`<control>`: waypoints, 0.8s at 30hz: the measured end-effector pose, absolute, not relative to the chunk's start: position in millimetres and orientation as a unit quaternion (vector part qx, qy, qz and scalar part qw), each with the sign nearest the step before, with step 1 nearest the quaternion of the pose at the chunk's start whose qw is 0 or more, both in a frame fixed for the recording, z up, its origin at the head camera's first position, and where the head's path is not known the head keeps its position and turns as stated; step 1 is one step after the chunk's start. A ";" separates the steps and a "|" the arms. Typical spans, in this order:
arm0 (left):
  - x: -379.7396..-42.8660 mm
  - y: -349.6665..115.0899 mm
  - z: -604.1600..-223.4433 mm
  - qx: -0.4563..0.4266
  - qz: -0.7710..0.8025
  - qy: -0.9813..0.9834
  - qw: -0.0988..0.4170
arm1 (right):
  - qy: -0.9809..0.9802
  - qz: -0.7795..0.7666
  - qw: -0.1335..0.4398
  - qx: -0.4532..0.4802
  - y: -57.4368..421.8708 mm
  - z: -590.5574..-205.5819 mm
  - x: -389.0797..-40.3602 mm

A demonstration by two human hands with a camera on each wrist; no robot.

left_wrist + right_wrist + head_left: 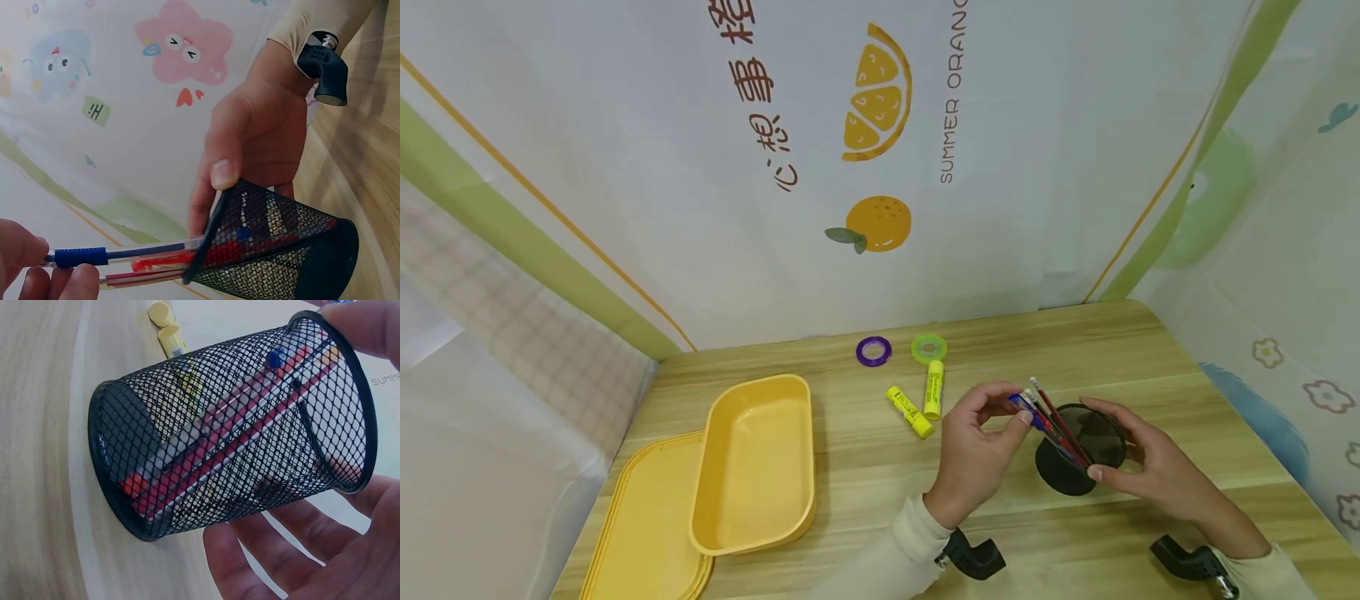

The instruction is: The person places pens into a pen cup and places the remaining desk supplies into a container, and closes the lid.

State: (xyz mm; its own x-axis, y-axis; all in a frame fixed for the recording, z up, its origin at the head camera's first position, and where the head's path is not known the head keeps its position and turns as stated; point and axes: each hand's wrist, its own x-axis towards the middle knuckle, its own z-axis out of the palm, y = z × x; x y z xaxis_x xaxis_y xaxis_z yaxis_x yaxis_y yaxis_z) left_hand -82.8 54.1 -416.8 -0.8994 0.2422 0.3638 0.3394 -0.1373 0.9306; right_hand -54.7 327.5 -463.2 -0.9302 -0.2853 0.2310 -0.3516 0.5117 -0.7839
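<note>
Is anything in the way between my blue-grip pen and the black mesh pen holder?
Nothing visible blocks it: the blue-grip pen, pinched by your left hand, points at the black mesh pen holder, where a dark red pencil also leans.

- White back cloth (1000,233) printed with an orange (887,223), an orange slice (877,102) and brown lettering (752,81)
- Wood-grained desk (857,500) with a rounded far corner
- Checked cloth (512,292) on the left
- Flower-printed cloth (1292,354) on the right

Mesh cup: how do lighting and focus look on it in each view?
Head: soft, even light, but the mesh cup looks dark, its weave hardly resolved; left wrist: dimmer overall, weave distinct; right wrist: weave crisp, backdrop very pale.
</note>
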 end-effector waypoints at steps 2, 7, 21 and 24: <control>-83.2 55.3 -418.7 -0.219 -0.722 -0.656 0.033 | -0.869 0.458 0.036 0.182 327.2 -462.8 -54.7; -83.9 56.3 -423.1 -0.215 -0.715 -0.664 0.032 | -0.870 0.458 0.035 0.180 326.8 -462.5 -54.8; -84.4 55.7 -424.3 -0.222 -0.704 -0.674 0.024 | -0.872 0.454 0.037 0.180 326.2 -461.4 -54.0; -84.7 54.2 -423.9 -0.216 -0.706 -0.674 0.018 | -0.872 0.454 0.036 0.178 325.9 -460.8 -53.8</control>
